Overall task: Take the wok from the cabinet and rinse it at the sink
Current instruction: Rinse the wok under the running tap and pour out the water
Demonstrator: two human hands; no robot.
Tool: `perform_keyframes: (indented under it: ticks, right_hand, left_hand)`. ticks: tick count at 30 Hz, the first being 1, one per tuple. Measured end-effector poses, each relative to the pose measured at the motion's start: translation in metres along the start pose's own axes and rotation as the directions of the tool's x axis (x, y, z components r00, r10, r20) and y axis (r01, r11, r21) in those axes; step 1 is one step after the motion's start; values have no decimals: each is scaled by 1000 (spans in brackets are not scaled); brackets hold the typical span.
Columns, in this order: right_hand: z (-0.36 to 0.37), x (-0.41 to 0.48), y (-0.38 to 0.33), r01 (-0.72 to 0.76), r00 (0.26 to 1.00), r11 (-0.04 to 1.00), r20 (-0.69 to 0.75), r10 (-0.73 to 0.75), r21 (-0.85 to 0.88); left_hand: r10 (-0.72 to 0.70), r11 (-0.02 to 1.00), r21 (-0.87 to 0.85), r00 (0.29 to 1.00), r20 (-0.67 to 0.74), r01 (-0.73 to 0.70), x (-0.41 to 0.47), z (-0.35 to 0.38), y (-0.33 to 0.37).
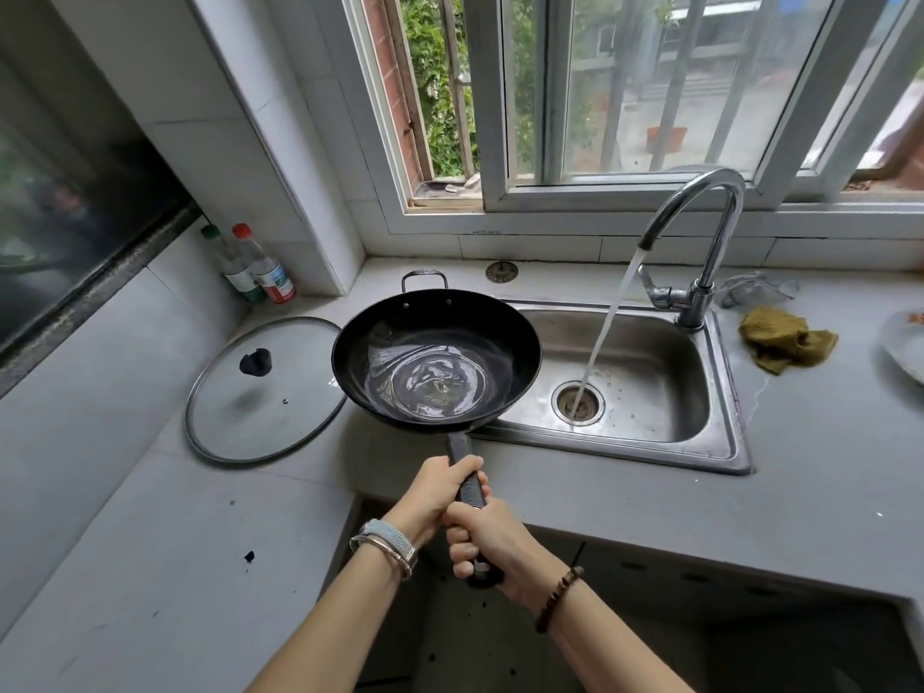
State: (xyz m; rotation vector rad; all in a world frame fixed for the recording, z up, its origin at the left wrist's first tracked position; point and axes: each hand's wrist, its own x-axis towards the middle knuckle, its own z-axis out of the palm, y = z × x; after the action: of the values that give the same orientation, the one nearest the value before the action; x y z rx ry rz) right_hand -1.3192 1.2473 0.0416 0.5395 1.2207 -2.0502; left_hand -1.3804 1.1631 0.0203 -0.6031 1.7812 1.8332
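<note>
A black wok point(436, 353) with a long dark handle hangs level over the left rim of the steel sink point(645, 445), with water pooled in its bottom. My left hand point(440, 485) grips the handle nearer the bowl. My right hand point(482, 540) grips the handle's end just behind it. The chrome faucet point(700, 252) is running, and its stream falls onto the drain point(577, 402), to the right of the wok and apart from it.
A glass lid point(265, 390) lies flat on the counter left of the wok. Two sauce bottles point(255, 267) stand in the back left corner. A greenish cloth point(785, 340) and a plate's edge point(905, 350) lie right of the sink. Windows run behind.
</note>
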Motion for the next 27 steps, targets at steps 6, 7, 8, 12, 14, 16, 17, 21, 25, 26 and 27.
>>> perform_keyframes:
  ticks: [6, 7, 8, 12, 14, 16, 17, 21, 25, 26, 27]
  right_hand:
    - [0, 17, -4, 6, 999, 998, -33, -8, -59]
    - [-1, 20, -4, 7, 999, 997, -42, -10, -74]
    - [-2, 23, -3, 9, 999, 996, -49, -14, -86]
    - [-5, 28, 0, 8, 999, 993, -52, -14, -118]
    - [-5, 32, 4, 7, 997, 990, -70, -17, -139]
    - [-4, 37, 7, 6, 994, 987, -106, -24, -162]
    - [-4, 40, 9, 3, 992, 985, -122, -24, -170]
    - [0, 47, 13, -14, 989, 987, -149, -10, -162]
    - [1, 49, 15, -6, 990, 984, -143, -20, -180]
    - [1, 48, 15, -1, 989, 983, -144, -25, -181]
    - [0, 50, 17, 4, 989, 983, -145, -32, -186]
  left_hand:
    - [-6, 999, -37, 1000, 12, 6, 13, -4, 4]
    - [-7, 999, -41, 1000, 16, 8, 16, -4, 4]
    - [-11, 999, -43, 1000, 21, 12, 18, -5, 3]
    - [-33, 998, -50, 999, 43, 35, 24, -7, -1]
    - [-38, 998, -51, 997, 63, 42, 25, -10, -4]
    - [-49, 997, -59, 995, 89, 54, 26, -13, -5]
    - [-54, 996, -71, 994, 100, 61, 26, -15, -7]
    - [-65, 979, -183, 991, 115, 85, 25, -19, -11]
    - [-56, 979, -188, 991, 119, 77, 19, -24, -12]
    - [-56, 980, -184, 992, 117, 77, 19, -24, -12]
    - [-57, 981, -181, 992, 114, 77, 19, -23, -12]
